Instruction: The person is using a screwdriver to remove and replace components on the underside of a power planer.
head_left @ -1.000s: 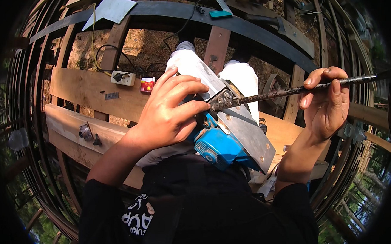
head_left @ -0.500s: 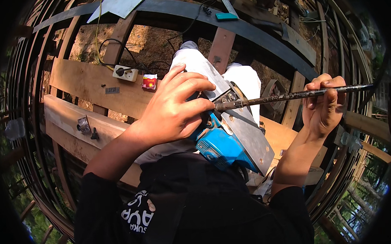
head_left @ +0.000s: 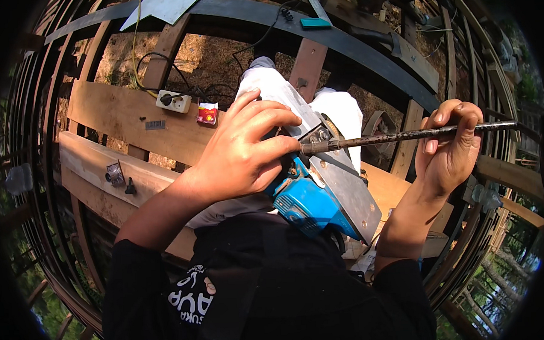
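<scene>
The power tool (head_left: pixel 306 202), with a blue housing, is positioned over the person's lap, between the hands and closer to the left. Its flat metal plate (head_left: pixel 348 194) faces upward and extends obliquely below the gap between the hands. A dark, worn rod (head_left: pixel 385 139) spans that gap; its near end meets the tool at the fingertips of the left hand.

The hands are well apart. The left hand (head_left: pixel 247 147) lies over the tool with fingers bent, the index fingertip at the rod end; the underside of this hand is hidden, so whether it is closed on the tool cannot be told. The right hand (head_left: pixel 451 143) has thumb and fingers closed around the rod near its far end, with the tip projecting beyond the fingers.

The white trousers (head_left: pixel 337 105) lie beyond the tool, between the hands. To the left of the left hand is the wooden surface (head_left: pixel 90 110). It carries, beyond the left wrist, a white socket block (head_left: pixel 174 102), a red packet (head_left: pixel 208 113) and a small grey metal strip (head_left: pixel 155 125). Left of the left forearm are a small packet (head_left: pixel 114 174) and, just beside it, a black fastener (head_left: pixel 130 187). Well beyond both hands, a teal object (head_left: pixel 315 23) lies on a dark curved board (head_left: pixel 236 15).
</scene>
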Action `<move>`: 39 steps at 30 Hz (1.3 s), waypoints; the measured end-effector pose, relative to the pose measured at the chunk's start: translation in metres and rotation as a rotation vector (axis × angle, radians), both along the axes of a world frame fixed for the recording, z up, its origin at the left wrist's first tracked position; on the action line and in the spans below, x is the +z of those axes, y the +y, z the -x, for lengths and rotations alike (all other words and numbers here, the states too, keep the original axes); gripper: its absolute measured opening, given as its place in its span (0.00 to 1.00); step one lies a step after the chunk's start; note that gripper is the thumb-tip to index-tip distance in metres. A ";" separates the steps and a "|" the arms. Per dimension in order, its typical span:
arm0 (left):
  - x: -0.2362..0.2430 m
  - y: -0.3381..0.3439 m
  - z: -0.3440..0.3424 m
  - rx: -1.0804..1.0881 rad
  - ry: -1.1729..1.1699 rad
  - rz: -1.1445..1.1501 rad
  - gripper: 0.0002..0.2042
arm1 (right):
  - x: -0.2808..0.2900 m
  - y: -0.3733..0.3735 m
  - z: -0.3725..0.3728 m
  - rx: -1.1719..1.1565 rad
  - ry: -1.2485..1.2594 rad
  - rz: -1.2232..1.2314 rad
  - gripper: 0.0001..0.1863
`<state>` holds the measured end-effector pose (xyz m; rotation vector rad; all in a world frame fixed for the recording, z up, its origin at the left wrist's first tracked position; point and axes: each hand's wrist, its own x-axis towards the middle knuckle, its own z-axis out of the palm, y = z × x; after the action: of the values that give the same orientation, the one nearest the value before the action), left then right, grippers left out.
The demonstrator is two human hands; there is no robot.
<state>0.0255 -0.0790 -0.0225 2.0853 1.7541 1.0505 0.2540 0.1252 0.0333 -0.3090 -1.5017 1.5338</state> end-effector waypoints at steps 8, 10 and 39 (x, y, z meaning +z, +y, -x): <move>0.006 0.002 -0.004 -0.021 0.002 0.055 0.23 | 0.009 0.019 -0.053 -0.187 0.101 0.119 0.18; 0.006 0.002 -0.005 -0.036 -0.001 0.068 0.23 | 0.008 0.023 -0.064 -0.244 0.102 0.110 0.18; 0.020 0.014 -0.016 0.012 0.083 0.136 0.27 | -0.003 0.013 -0.077 -0.287 0.095 0.076 0.17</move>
<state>0.0411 -0.0648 -0.0027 2.0650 1.8231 0.8339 0.3314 0.1377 0.0302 -0.4691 -1.2666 1.3583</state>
